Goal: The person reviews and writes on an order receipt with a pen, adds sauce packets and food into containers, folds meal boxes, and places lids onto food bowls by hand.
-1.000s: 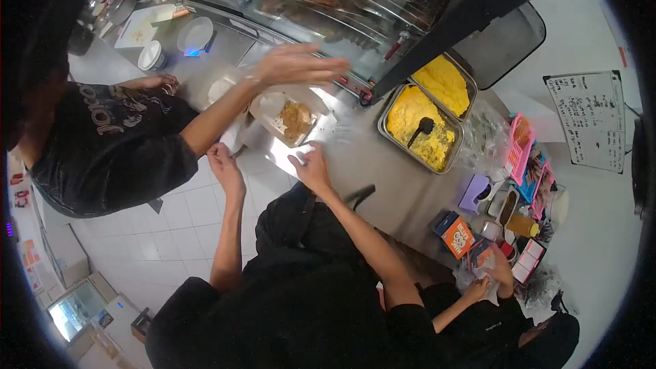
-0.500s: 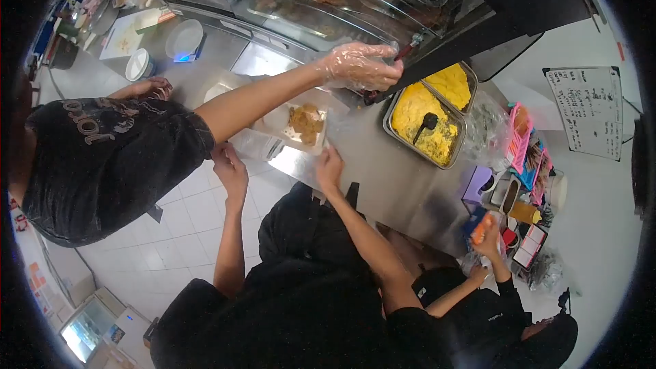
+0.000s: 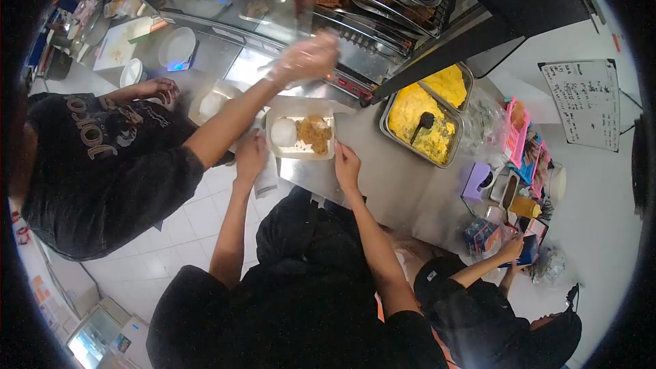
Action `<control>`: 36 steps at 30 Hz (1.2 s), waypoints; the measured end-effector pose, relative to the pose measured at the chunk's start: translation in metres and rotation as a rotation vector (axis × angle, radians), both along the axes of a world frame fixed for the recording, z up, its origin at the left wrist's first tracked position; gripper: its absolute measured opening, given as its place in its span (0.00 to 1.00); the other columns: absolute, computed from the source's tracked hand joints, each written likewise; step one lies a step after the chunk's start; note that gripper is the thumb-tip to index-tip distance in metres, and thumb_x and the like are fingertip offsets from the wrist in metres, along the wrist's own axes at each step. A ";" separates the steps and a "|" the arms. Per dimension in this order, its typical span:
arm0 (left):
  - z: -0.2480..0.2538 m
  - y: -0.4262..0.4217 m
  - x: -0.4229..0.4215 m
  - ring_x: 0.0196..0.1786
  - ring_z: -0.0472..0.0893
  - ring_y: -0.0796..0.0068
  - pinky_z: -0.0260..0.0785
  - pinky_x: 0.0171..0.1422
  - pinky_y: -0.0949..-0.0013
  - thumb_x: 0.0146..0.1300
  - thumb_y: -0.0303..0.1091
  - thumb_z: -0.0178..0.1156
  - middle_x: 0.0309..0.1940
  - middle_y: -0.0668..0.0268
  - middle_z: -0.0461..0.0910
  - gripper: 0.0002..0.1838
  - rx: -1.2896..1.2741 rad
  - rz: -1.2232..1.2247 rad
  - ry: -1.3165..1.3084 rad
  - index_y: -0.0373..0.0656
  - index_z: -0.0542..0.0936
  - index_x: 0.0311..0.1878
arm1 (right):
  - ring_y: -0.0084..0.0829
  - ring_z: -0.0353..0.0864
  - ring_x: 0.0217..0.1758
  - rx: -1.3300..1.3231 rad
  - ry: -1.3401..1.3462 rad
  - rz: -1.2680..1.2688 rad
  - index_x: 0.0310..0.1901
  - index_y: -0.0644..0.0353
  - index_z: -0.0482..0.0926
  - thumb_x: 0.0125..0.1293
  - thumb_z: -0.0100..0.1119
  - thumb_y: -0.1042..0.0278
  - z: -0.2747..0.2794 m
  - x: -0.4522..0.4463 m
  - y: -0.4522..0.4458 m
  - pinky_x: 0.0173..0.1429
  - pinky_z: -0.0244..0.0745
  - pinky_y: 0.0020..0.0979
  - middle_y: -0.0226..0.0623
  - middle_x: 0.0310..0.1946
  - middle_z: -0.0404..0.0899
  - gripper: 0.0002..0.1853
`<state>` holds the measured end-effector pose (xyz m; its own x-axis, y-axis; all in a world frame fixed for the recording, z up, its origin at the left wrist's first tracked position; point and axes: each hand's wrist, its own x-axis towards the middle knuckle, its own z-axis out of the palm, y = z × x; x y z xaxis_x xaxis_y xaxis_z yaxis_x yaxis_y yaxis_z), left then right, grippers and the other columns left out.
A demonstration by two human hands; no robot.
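An open paper food box (image 3: 301,155) sits in front of me at the counter's edge, with a white mound of rice (image 3: 283,132) on its left and brown chopped food (image 3: 314,135) on its right. My right hand (image 3: 348,165) pinches the box's lower right corner. At the box's left side my left hand (image 3: 251,158) has its fingers closed on the edge, partly hidden. Translucent plastic (image 3: 268,179) hangs just below that hand. Above the box reaches a co-worker's gloved hand (image 3: 307,60), blurred.
Beyond the counter (image 3: 383,181) stands a glass food display (image 3: 328,24). Metal trays of yellow food (image 3: 420,119) with a black spoon sit right. Left is a second box (image 3: 210,104) with rice. One co-worker stands left; another handles things by the pink basket (image 3: 518,138).
The food box now faces me level, its rice in full view. My left hand has moved up to its side. The gloved hand has swung left, toward the display, with tongs no longer clearly visible.
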<state>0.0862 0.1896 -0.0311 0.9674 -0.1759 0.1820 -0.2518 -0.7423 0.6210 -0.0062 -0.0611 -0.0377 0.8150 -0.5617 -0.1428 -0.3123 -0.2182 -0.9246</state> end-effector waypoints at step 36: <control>0.082 -0.089 -0.007 0.34 0.85 0.50 0.76 0.41 0.54 0.63 0.34 0.61 0.29 0.52 0.84 0.09 -0.202 -0.143 0.170 0.38 0.84 0.40 | 0.56 0.82 0.37 -0.714 0.224 -0.001 0.40 0.63 0.80 0.68 0.53 0.62 0.039 -0.056 -0.063 0.44 0.76 0.52 0.55 0.33 0.81 0.13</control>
